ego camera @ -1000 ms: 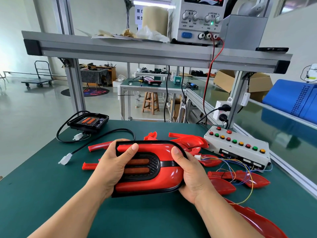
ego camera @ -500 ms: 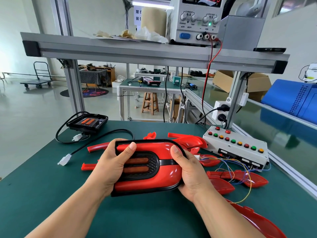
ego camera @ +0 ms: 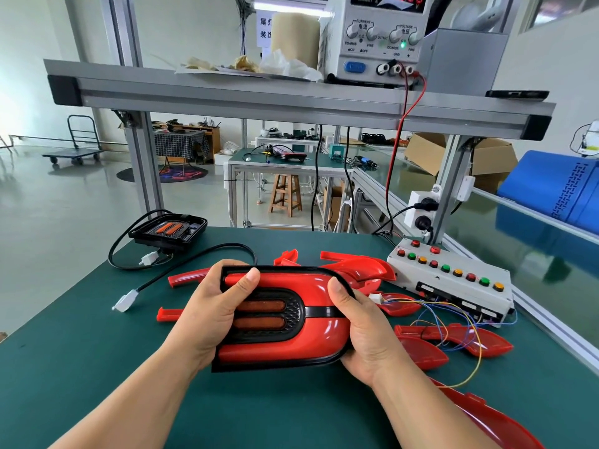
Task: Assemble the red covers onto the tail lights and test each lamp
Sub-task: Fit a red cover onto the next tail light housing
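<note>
Your fingers (ego camera: pixel 246 281) are curling round both ends of the tail light (ego camera: pixel 311 333). Your left hand (ego camera: pixel 210 314) is gripping its left end, thumb pressing on the red cover (ego camera: pixel 285 281) near the upper rim. Your right hand (ego camera: pixel 364 335) is clasping the right end, thumb lying on the cover's rounded edge. You are holding the lamp face up over the middle of the green bench mat (ego camera: pixel 81 351); whether it is touching the mat cannot be told.

Behind it and to its right, loose red covers (ego camera: pixel 356 267) are lying scattered. Coloured wires (ego camera: pixel 428 314) are trailing over them from the white button box (ego camera: pixel 453 280) at the right edge. At the far left, a second tail light (ego camera: pixel 168 231) is sitting in its black housing, and a black cable (ego camera: pixel 227 245) is curving across the mat to a white plug (ego camera: pixel 124 301). Overhead, a power supply (ego camera: pixel 379 37) is standing on the metal shelf (ego camera: pixel 259 95).
</note>
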Available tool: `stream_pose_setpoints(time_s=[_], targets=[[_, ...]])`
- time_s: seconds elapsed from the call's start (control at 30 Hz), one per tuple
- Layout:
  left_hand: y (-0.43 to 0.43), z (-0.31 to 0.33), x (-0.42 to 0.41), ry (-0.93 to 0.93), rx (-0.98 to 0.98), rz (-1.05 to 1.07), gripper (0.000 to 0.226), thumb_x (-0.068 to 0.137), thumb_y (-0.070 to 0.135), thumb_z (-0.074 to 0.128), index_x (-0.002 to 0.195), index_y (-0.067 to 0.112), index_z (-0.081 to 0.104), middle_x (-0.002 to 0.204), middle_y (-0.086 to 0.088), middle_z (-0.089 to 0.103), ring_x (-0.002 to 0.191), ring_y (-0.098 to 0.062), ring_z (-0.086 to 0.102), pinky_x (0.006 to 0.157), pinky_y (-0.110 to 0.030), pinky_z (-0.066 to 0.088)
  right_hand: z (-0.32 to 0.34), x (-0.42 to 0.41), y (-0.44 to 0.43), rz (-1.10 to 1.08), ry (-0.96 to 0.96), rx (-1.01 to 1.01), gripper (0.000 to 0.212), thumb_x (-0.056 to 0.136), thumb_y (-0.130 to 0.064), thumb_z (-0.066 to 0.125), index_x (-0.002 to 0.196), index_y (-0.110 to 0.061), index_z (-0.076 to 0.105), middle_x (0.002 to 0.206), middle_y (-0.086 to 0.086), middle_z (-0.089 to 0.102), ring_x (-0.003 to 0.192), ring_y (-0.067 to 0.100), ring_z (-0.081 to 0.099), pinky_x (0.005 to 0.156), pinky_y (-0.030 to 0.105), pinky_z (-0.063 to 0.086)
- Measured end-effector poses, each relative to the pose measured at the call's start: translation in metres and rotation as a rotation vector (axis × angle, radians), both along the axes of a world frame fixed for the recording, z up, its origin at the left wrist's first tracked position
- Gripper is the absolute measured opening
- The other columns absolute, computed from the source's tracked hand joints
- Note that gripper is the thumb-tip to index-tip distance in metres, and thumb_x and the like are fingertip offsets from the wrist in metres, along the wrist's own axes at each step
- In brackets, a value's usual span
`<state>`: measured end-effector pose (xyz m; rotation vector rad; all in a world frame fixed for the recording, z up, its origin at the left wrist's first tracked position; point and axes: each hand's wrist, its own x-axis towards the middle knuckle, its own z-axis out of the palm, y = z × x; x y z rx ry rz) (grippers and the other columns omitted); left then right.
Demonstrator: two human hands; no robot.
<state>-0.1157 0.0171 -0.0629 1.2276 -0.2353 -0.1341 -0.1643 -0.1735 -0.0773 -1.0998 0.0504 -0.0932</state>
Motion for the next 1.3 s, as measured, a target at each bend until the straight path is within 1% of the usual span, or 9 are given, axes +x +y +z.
stream_pose_setpoints(time_s=[0.13, 0.2, 0.3, 0.4, 0.47, 0.6, 0.8, 1.1, 1.3], targets=[[-0.0005, -0.0006, -0.0012, 0.01, -0.008, 0.001, 0.036, 0.066, 0.037, 0.077, 0.095, 0.021, 0.061, 0.092, -0.025, 0.071, 0.076, -0.042, 0.071, 0.057, -0.047, 0.058, 0.0014, -0.0003, -0.0012, 0.02, -0.013, -0.027, 0.058, 0.071, -0.039, 0.075, 0.115, -0.003, 0.068, 0.113, 0.023, 0.069, 0.102, 0.039, 0.068, 0.087, 0.054, 0.056], [0.0017, -0.0005, -0.0007, 0.017, -0.009, 0.002, 0.04, 0.068, 0.037, 0.076, 0.099, 0.019, 0.06, 0.092, -0.025, 0.072, 0.076, -0.042, 0.071, 0.057, -0.046, 0.058, 0.0014, -0.0005, -0.0025, 0.056, -0.029, -0.028, 0.049, 0.074, -0.037, 0.073, 0.111, -0.005, 0.07, 0.113, 0.022, 0.07, 0.1, 0.035, 0.069, 0.087, 0.051, 0.056], [0.006, -0.0004, 0.0003, 0.026, -0.024, -0.017, 0.04, 0.067, 0.038, 0.075, 0.099, 0.02, 0.06, 0.09, -0.025, 0.072, 0.075, -0.042, 0.071, 0.057, -0.046, 0.057, 0.0021, -0.0019, -0.0028, 0.108, -0.052, -0.019, 0.031, 0.078, -0.031, 0.068, 0.101, -0.012, 0.077, 0.108, 0.017, 0.073, 0.094, 0.029, 0.071, 0.085, 0.046, 0.058], [0.008, -0.0016, 0.0009, 0.016, -0.034, -0.036, 0.05, 0.062, 0.034, 0.079, 0.105, 0.019, 0.058, 0.091, -0.022, 0.072, 0.077, -0.042, 0.071, 0.059, -0.047, 0.057, 0.0024, -0.003, -0.0016, 0.122, -0.06, -0.007, 0.025, 0.077, -0.027, 0.068, 0.096, -0.015, 0.078, 0.103, 0.015, 0.074, 0.09, 0.026, 0.072, 0.08, 0.041, 0.059], [0.0081, -0.0026, 0.0014, 0.005, -0.035, -0.028, 0.052, 0.061, 0.033, 0.08, 0.106, 0.019, 0.058, 0.091, -0.021, 0.072, 0.078, -0.041, 0.071, 0.059, -0.048, 0.057, 0.0028, -0.0037, -0.0019, 0.124, -0.059, -0.002, 0.025, 0.075, -0.025, 0.07, 0.096, -0.015, 0.078, 0.104, 0.015, 0.074, 0.09, 0.026, 0.072, 0.079, 0.041, 0.06], [0.0076, -0.0044, 0.0029, 0.002, -0.022, 0.005, 0.042, 0.064, 0.039, 0.078, 0.097, 0.021, 0.061, 0.091, -0.021, 0.073, 0.078, -0.041, 0.072, 0.058, -0.047, 0.057, 0.0026, -0.0032, -0.0014, 0.115, -0.057, -0.035, 0.028, 0.075, -0.029, 0.071, 0.098, -0.015, 0.078, 0.105, 0.015, 0.074, 0.091, 0.026, 0.072, 0.079, 0.041, 0.059], [0.0061, -0.0046, 0.0038, 0.0, -0.01, 0.02, 0.038, 0.062, 0.042, 0.079, 0.09, 0.022, 0.064, 0.089, -0.02, 0.073, 0.077, -0.04, 0.072, 0.057, -0.048, 0.057, 0.0021, -0.0012, 0.0008, 0.061, -0.059, -0.063, 0.036, 0.076, -0.033, 0.071, 0.103, -0.009, 0.075, 0.109, 0.02, 0.072, 0.092, 0.029, 0.071, 0.081, 0.043, 0.059], [0.0027, 0.0, 0.003, -0.017, 0.016, 0.026, 0.036, 0.063, 0.045, 0.078, 0.088, 0.024, 0.064, 0.089, -0.023, 0.072, 0.076, -0.042, 0.071, 0.058, -0.048, 0.057, 0.0026, -0.0014, 0.0006, 0.017, -0.075, -0.046, 0.025, 0.076, -0.03, 0.07, 0.092, -0.013, 0.079, 0.097, 0.017, 0.074, 0.082, 0.026, 0.072, 0.071, 0.039, 0.06], [0.0026, 0.0048, 0.0027, -0.007, 0.002, 0.019, 0.031, 0.063, 0.041, 0.078, 0.084, 0.023, 0.064, 0.079, -0.016, 0.071, 0.071, -0.041, 0.071, 0.055, -0.047, 0.057, 0.0022, -0.002, 0.0025, 0.012, -0.093, -0.042, 0.024, 0.077, -0.029, 0.07, 0.094, -0.013, 0.078, 0.097, 0.017, 0.075, 0.082, 0.026, 0.073, 0.069, 0.037, 0.059]])
